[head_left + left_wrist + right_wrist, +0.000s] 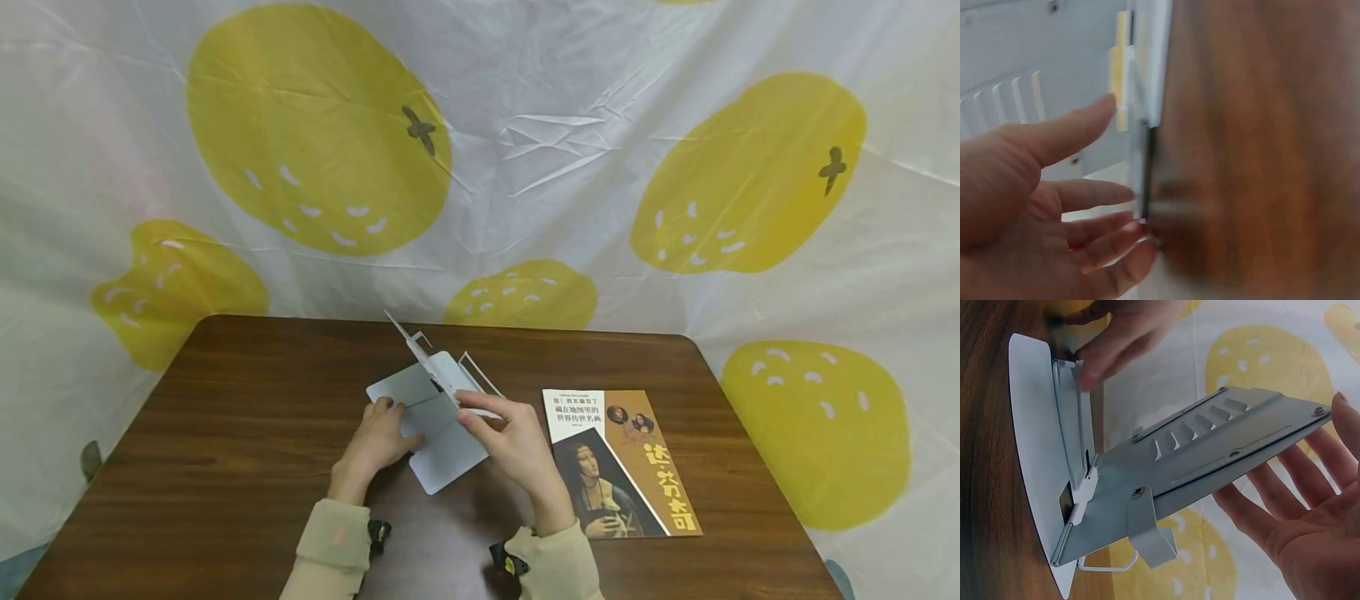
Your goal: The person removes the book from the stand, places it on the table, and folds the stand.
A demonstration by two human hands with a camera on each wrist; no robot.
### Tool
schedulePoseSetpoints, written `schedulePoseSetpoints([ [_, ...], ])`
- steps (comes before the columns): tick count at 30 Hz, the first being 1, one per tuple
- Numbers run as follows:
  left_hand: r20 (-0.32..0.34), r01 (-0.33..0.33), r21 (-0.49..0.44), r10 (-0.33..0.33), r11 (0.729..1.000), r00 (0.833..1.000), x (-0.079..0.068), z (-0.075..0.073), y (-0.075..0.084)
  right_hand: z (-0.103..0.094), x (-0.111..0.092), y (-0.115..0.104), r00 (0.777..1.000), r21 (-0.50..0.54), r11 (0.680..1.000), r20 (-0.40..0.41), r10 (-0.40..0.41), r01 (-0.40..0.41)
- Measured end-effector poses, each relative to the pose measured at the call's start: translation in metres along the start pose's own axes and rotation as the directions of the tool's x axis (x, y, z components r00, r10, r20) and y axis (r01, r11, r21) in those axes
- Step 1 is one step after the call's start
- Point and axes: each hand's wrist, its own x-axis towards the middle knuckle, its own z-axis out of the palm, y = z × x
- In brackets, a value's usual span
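Observation:
A grey-white metal folding book stand point(450, 454) stands on the table, its base plate flat and its slotted back panel point(1204, 440) raised at an angle. With thumb and fingers, my right hand point(517, 442) holds the edge of that panel. The right wrist view shows the fingers of this hand behind the panel and the thumb at its corner. My left hand point(378, 440) is at the left side of the base, its fingers loosely bent and the thumb spread in the left wrist view. Blur there hides the exact contact. A bent metal clip point(1150, 534) juts from the panel.
Right of the stand lies a book point(622, 462) with a painted portrait on its cover. The brown wooden table point(225, 467) reaches back to a white curtain point(525, 150) with yellow fruit prints. Small black devices point(510, 560) are on both wrists.

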Motion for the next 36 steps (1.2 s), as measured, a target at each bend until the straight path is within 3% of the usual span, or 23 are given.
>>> schedulePoseSetpoints([
  [6, 0.012, 0.044, -0.167, -0.043, 0.985, 0.999, -0.006, -0.023, 0.0, 0.006, 0.001, 0.016, 1.0, -0.033, 0.999, 0.001, -0.023, 0.023],
  [13, -0.119, 0.029, -0.382, -0.081, 0.924, 0.99, -0.013, -0.054, 0.006, 0.013, 0.004, 0.034, 0.991, -0.124, 0.983, 0.012, -0.132, 0.133],
  [17, -0.165, 0.011, -0.468, -0.099, 0.884, 0.981, -0.017, -0.063, 0.013, 0.017, 0.006, 0.039, 0.975, -0.248, 0.944, 0.001, -0.224, 0.217],
  [22, -0.216, 0.019, -0.499, -0.145, 0.867, 0.965, -0.01, -0.05, 0.018, 0.025, 0.007, 0.05, 0.951, -0.431, 0.852, 0.045, -0.307, 0.296],
  [26, -0.239, 0.048, -0.527, -0.202, 0.849, 0.95, 0.003, -0.029, 0.02, 0.03, 0.007, 0.058, 0.952, -0.513, 0.807, 0.079, -0.294, 0.292],
  [30, -0.247, 0.069, -0.544, -0.239, 0.836, 0.939, 0.011, -0.016, 0.019, 0.033, 0.008, 0.063, 0.96, -0.52, 0.809, 0.096, -0.265, 0.275],
  [36, -0.247, 0.083, -0.551, -0.258, 0.83, 0.934, 0.012, -0.014, 0.012, 0.036, 0.009, 0.063, 0.967, -0.464, 0.849, 0.142, -0.21, 0.252],
])
